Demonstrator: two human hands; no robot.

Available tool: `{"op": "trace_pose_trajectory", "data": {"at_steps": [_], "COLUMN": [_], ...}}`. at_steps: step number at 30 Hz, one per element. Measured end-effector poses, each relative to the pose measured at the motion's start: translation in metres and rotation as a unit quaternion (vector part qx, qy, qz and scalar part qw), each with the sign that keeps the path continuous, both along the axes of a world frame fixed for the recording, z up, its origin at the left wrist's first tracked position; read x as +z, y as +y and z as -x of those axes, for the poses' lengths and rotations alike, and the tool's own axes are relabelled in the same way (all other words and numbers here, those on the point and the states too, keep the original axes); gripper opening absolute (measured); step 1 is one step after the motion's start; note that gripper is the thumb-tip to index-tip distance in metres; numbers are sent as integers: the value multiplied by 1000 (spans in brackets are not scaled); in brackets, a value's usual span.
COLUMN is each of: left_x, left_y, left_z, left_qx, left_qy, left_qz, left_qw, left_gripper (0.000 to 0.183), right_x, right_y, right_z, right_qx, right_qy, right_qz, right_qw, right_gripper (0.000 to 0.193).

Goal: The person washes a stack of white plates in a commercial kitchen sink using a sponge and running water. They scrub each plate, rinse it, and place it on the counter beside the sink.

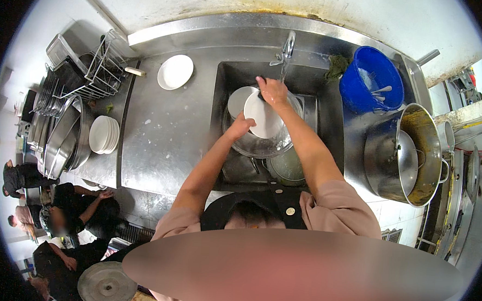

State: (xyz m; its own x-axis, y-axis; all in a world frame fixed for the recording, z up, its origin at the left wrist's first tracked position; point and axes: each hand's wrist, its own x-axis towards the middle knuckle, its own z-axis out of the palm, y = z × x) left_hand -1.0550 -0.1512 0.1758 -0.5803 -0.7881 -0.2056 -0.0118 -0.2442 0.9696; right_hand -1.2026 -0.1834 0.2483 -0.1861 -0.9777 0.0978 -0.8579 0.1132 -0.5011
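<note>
Over the sink (223,81) my left hand (240,126) grips the near left rim of a white oval dish (265,124), tilted over a round metal basin (252,149). Across its far part lies my right hand (273,92), fingers curled round a small dark thing that looks like a scrubbing pad (260,96); the palm hides most of it. Another white dish (237,102) rests in the basin, partly behind the held one. Water runs from the tap (289,45) close beside my right hand. Below the basin a round pan or lid (287,166) sits in the sink.
A white plate (175,72) lies on the left counter, with a plate stack (104,134), metal bowls (70,136) and a wire rack (101,69) farther left. On the right stand a blue bucket (358,88) with utensils and a large pot (379,158). People (80,207) are at lower left.
</note>
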Motion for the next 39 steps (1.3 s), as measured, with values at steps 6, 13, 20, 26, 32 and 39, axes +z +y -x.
{"op": "trace_pose_trajectory", "data": {"at_steps": [6,13,20,26,32,39], "left_x": [-14,-1,26,8,-9,3], "left_y": [5,13,-14,-14,-4,-57], "left_z": [4,12,-5,-10,46,28], "left_qx": [22,80,192,244,304,325], "left_qy": [19,102,223,203,74,-234], "left_qz": [-44,-106,-200,-196,-204,181], "left_qw": [999,986,935,928,927,898], "left_gripper": [50,44,57,55,66,52], "right_x": [-16,-22,-30,-38,-39,-70], "right_y": [-7,-10,51,25,6,45], "right_z": [5,13,-28,23,22,2], "right_qx": [157,-95,194,-40,-6,-38], "right_qy": [24,13,139,-256,-836,-867], "right_qz": [99,102,235,103,18,-132], "right_qw": [982,990,942,960,548,479], "right_gripper": [51,40,51,50,46,39]}}
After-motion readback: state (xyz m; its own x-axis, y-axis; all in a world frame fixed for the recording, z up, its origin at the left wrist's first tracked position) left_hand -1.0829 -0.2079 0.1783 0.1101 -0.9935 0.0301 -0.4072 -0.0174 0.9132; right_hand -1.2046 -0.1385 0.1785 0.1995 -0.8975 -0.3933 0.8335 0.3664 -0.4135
